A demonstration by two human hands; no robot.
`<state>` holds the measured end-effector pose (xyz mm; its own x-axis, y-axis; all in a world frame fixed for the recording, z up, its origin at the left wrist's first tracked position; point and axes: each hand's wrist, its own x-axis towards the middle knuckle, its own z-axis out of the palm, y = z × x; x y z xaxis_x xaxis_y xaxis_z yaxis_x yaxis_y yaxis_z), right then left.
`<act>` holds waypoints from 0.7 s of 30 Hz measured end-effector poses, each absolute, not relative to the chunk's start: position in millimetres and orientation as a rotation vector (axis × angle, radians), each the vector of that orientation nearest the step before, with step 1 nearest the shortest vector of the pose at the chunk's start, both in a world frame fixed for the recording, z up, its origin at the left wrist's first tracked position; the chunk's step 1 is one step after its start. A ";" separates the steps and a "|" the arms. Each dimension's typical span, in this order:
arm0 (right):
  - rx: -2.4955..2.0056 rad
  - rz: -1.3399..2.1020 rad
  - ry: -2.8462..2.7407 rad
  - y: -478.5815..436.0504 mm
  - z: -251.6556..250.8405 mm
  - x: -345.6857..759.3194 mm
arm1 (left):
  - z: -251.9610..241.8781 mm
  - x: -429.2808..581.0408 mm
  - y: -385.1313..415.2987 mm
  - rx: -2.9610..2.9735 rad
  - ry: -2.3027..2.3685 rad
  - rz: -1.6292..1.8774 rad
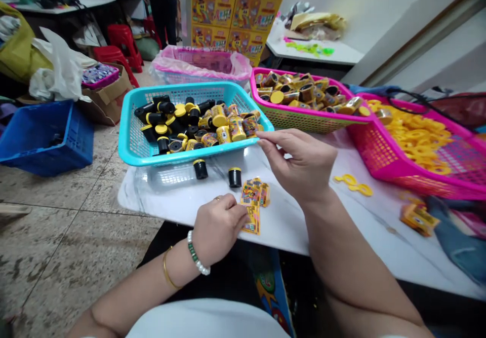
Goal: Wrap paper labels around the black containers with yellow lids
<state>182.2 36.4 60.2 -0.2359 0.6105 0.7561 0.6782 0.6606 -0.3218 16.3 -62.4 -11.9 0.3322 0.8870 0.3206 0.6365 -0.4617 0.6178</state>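
Observation:
My left hand (218, 226) rests curled at the near table edge, fingertips pinching the lower end of a small stack of yellow printed labels (255, 200). My right hand (299, 163) hovers above the table just past the labels, fingers bent and pointing left toward the turquoise basket (131, 140); whether anything is in them I cannot make out. That basket holds several black and yellow-capped small canisters (212, 122). Two black canisters (200, 169) (235, 177) stand on the white table (182, 196) in front of it.
A pink basket (304, 120) of labelled canisters sits behind my right hand; a second pink basket (383, 160) with yellow plastic pieces stands at right. Two loose yellow pieces (355, 185) lie on the table. A blue crate (41, 140) sits on the floor left; a person (161, 3) stands far back.

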 end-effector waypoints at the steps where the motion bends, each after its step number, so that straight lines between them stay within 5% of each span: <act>1: -1.009 -0.068 -1.953 34.6 59.8 180.7 | -14.4 18.5 -62.0 2.266 1.372 0.854; 15: -0.937 0.335 -2.036 27.1 58.2 175.1 | -11.9 11.1 -64.2 2.394 1.487 0.776; 21: -0.987 0.446 -1.982 23.8 61.8 178.1 | -9.0 3.0 -60.1 2.216 1.572 1.126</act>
